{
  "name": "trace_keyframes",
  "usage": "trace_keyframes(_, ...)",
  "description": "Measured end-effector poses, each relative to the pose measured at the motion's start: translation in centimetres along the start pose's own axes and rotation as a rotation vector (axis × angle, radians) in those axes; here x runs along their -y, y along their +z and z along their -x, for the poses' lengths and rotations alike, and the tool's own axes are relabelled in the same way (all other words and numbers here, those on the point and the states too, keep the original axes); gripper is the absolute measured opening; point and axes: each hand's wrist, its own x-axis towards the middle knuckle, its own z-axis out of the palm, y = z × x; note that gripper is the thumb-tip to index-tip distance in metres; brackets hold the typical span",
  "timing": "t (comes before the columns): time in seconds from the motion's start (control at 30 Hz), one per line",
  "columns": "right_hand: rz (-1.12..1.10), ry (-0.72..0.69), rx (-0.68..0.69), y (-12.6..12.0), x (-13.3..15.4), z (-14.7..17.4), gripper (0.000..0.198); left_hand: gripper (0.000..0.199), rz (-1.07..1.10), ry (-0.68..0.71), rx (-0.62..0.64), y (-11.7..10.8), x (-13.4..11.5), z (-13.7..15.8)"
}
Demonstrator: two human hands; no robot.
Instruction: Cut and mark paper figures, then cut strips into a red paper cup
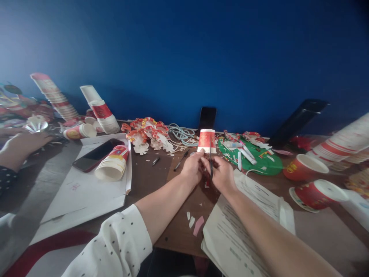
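Observation:
A red paper cup (206, 139) is upside down, its white rim toward me. The fingers of my left hand (193, 166) are closed at the cup's rim, a fingertip overlapping its lower edge. In my closed right hand (223, 175) are dark scissors (210, 159), their narrow blade pointing up across the front of the cup. The handles are mostly hidden by my fingers. Below my hands lies a small red and white scrap (206, 184). Pink and white paper scraps (198, 226) lie nearer on the brown table (178, 234).
A phone (207, 117) leans on the blue wall. Cut red-and-white paper shapes (151, 134) lie left of a green sheet (263, 163) with markers. Stacked cups (343, 136) are at right. A white box lid (95, 194) bears a phone and cups. Another person's hand (27, 144) is at far left.

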Motion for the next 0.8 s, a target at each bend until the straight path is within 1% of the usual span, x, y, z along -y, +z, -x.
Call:
trace_keyframes(0.13, -0.095, 0.076, -0.041, 0.1, 0.3, 0.0, 0.041, 0.016, 0.076, 0.007, -0.03, 0.2, 0.3, 0.0)
trace_keyframes(0.27, -0.175, 0.123, -0.055, 0.0, 0.5, -0.2, 0.046, 0.012, 0.083, -0.002, -0.057, 0.3, 0.6, 0.0)
trace_keyframes(0.47, -0.154, 0.095, -0.061, -0.3, 0.9, -0.3, 0.046, 0.012, 0.074, 0.0, -0.026, 0.1, 0.8, -0.1)
trace_keyframes(0.6, -0.179, 0.098, -0.054, -0.3, 0.9, -0.4, 0.047, 0.012, 0.069, 0.009, -0.039, 0.1, 0.8, -0.1)
trace_keyframes(0.8, -0.233, 0.192, -0.045, -0.3, 1.5, -0.4, 0.047, 0.017, 0.007, -0.026, -0.035, 0.0, 0.8, -0.1)
